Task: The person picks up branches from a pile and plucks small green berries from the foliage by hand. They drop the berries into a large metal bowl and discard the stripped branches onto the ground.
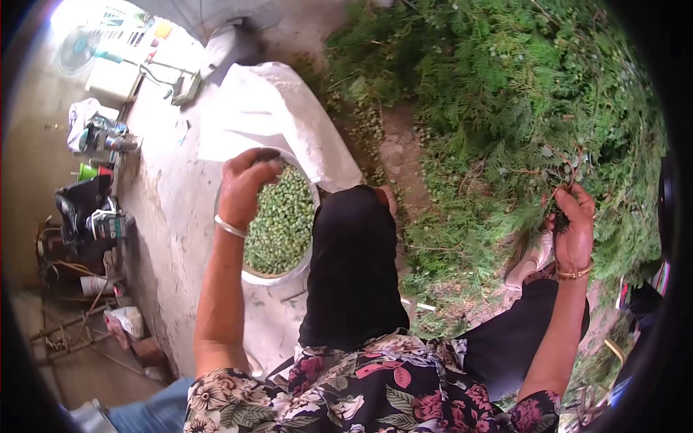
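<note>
My left hand (247, 182), with a pale bangle at the wrist, is over the near-left rim of a round basin (277, 279). Its fingers are curled in and slightly blurred; what they hold, if anything, cannot be made out. Small green cones (280, 220) fill much of the basin. On the right, my right hand (575, 227), with a gold-coloured bracelet, is closed round the stems of an evergreen sprig (574, 169). The sprig's upper part sticks out beyond my fingers, in front of a large heap of cut evergreen branches (498, 94).
A white sack (278, 108) lies just beyond the basin. My black-trousered knee (355, 252) stands between basin and branches. Along the left wall are a fan (77, 52), a green container (86, 172) and assorted clutter. Blue cloth (151, 408) shows at lower left.
</note>
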### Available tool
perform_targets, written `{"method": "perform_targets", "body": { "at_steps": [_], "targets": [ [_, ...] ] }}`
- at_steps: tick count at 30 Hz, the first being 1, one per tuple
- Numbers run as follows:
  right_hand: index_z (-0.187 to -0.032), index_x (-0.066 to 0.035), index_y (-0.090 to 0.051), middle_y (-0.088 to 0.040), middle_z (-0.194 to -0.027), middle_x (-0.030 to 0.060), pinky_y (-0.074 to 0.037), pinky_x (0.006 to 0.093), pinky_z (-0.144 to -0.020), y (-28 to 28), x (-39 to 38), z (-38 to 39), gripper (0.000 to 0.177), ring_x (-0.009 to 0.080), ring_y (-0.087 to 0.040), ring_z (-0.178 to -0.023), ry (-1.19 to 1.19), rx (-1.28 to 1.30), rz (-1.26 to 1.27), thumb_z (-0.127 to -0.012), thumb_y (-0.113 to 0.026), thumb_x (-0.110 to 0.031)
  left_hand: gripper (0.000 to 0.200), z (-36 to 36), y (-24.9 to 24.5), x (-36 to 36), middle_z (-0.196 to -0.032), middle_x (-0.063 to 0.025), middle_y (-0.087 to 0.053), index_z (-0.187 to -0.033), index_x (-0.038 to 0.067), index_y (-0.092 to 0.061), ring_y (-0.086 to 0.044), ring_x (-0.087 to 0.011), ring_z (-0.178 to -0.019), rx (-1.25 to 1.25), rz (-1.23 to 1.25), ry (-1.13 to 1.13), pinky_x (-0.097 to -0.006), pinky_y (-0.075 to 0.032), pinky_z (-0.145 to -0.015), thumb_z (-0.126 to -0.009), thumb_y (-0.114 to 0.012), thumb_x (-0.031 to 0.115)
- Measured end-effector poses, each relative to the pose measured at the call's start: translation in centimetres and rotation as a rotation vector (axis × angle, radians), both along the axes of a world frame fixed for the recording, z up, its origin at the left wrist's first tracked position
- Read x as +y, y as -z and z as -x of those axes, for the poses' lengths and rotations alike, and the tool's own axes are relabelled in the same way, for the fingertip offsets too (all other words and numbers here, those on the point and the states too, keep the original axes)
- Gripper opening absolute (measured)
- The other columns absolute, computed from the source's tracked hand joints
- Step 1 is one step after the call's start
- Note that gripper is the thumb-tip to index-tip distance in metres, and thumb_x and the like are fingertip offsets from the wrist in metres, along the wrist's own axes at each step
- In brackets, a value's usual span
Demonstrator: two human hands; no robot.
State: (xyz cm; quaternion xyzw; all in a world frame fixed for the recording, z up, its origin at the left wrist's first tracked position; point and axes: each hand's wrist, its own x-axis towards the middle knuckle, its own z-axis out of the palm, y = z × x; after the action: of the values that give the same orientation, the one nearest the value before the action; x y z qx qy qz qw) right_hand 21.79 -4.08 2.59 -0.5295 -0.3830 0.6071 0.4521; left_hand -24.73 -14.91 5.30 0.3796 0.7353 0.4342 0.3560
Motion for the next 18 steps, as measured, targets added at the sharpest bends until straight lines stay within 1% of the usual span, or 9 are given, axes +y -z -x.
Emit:
{"method": "perform_targets", "body": {
  "at_steps": [2, 4, 5, 7, 10, 11, 12, 14, 18],
  "targets": [
    [-0.092, -0.002, -0.058, -0.058, -0.075, 0.0039, -0.037, 0.0223, -0.047, -0.1, 0.0, 0.4, 0.015, 0.0101, -0.048, -0.054, -0.063, 0.003, -0.006, -0.083, -0.059, -0.014, 0.05, 3.6, 1.9, -3.5, -0.097, -0.0143, -0.065, -0.117, -0.007, -0.056, -0.061, -0.0197, -0.092, 0.183, 0.129, 0.037, -0.0312, -0.046, -0.084, -0.072, -0.065, 0.013],
    [-0.093, -0.003, -0.058, -0.058, -0.076, 0.0036, -0.039, 0.0245, -0.049, -0.5, -0.2, 1.2, 0.015, 0.0111, -0.05, -0.057, -0.035, 0.09, 0.017, -0.085, -0.057, -0.016, 0.053, 6.3, 4.0, -5.9, -0.108, -0.0208, -0.062, -0.113, -0.008, -0.058, -0.058, -0.0292, -0.105, 0.531, 0.231, -0.083, -0.0367, -0.043, -0.092, -0.068, -0.071, 0.018],
    [-0.093, -0.003, -0.058, -0.058, -0.076, 0.0036, -0.039, 0.0245, -0.049, -0.6, -0.2, 1.4, 0.015, 0.0111, -0.05, -0.057, -0.041, 0.089, 0.018, -0.085, -0.057, -0.016, 0.053, 6.5, 4.2, -6.5, -0.108, -0.0208, -0.062, -0.113, -0.008, -0.058, -0.058, -0.0292, -0.105, 0.53, 0.233, -0.087, -0.0367, -0.043, -0.092, -0.068, -0.071, 0.018],
    [-0.094, -0.005, -0.058, -0.058, -0.076, 0.0027, -0.041, 0.0263, -0.053, -0.7, -0.2, 1.8, 0.018, 0.0115, -0.052, -0.061, 0.048, 0.207, 0.112, -0.088, -0.055, -0.021, 0.051, 6.5, 3.7, -6.9, -0.104, -0.0235, -0.063, -0.109, -0.008, -0.06, -0.059, -0.0338, -0.102, 0.897, 0.24, -0.109, -0.039, -0.044, -0.091, -0.069, -0.072, 0.02],
    [-0.099, -0.006, -0.061, -0.059, -0.078, 0.0019, -0.041, 0.0271, -0.055, 0.8, -0.2, 2.5, 0.025, 0.0113, -0.053, -0.065, 0.201, 0.147, 0.041, -0.09, -0.053, -0.027, 0.045, 3.0, 2.3, -3.6, -0.099, -0.0245, -0.064, -0.105, -0.009, -0.06, -0.061, -0.0354, -0.097, 0.792, 0.139, -0.208, -0.0391, -0.045, -0.089, -0.07, -0.071, 0.017],
    [-0.103, -0.005, -0.063, -0.061, -0.077, 0.0009, -0.04, 0.0252, -0.055, -0.3, -0.3, 2.9, 0.03, 0.0098, -0.053, -0.066, 0.047, 0.128, 0.02, -0.092, -0.052, -0.031, 0.041, 0.3, 1.2, -1.7, -0.097, -0.0236, -0.065, -0.102, -0.01, -0.061, -0.063, -0.0344, -0.092, 0.741, 0.006, -0.177, -0.0381, -0.049, -0.082, -0.071, -0.071, 0.015],
    [-0.103, -0.005, -0.065, -0.062, -0.075, -0.0004, -0.04, 0.0239, -0.055, -1.2, -0.2, 3.0, 0.031, 0.0079, -0.053, -0.067, -0.064, 0.074, 0.001, -0.093, -0.051, -0.03, 0.031, -1.8, 1.1, 0.4, -0.092, -0.0165, -0.066, -0.102, -0.008, -0.062, -0.064, -0.0219, -0.084, 0.7, -0.07, -0.123, -0.0313, -0.05, -0.075, -0.075, -0.067, 0.009],
    [-0.098, -0.005, -0.067, -0.063, -0.077, -0.0016, -0.04, 0.0232, -0.052, -0.8, 0.3, 2.5, 0.03, 0.0063, -0.053, -0.068, -0.199, 0.09, -0.044, -0.092, -0.053, -0.032, 0.026, -8.0, -0.6, 4.4, -0.086, -0.0108, -0.066, -0.099, -0.007, -0.063, -0.062, -0.0152, -0.078, 0.425, -0.157, 0.026, -0.0271, -0.05, -0.07, -0.077, -0.065, 0.007],
    [-0.097, -0.005, -0.067, -0.064, -0.083, -0.0014, -0.041, 0.0211, -0.049, 0.1, 0.4, 1.9, 0.032, 0.0058, -0.054, -0.07, -0.211, 0.138, -0.059, -0.092, -0.055, -0.034, 0.022, -18.9, -2.4, 10.3, -0.079, -0.0054, -0.064, -0.096, -0.005, -0.064, -0.06, -0.0113, -0.074, 0.142, -0.248, 0.456, -0.025, -0.049, -0.066, -0.081, -0.063, 0.011]
  ]
}}
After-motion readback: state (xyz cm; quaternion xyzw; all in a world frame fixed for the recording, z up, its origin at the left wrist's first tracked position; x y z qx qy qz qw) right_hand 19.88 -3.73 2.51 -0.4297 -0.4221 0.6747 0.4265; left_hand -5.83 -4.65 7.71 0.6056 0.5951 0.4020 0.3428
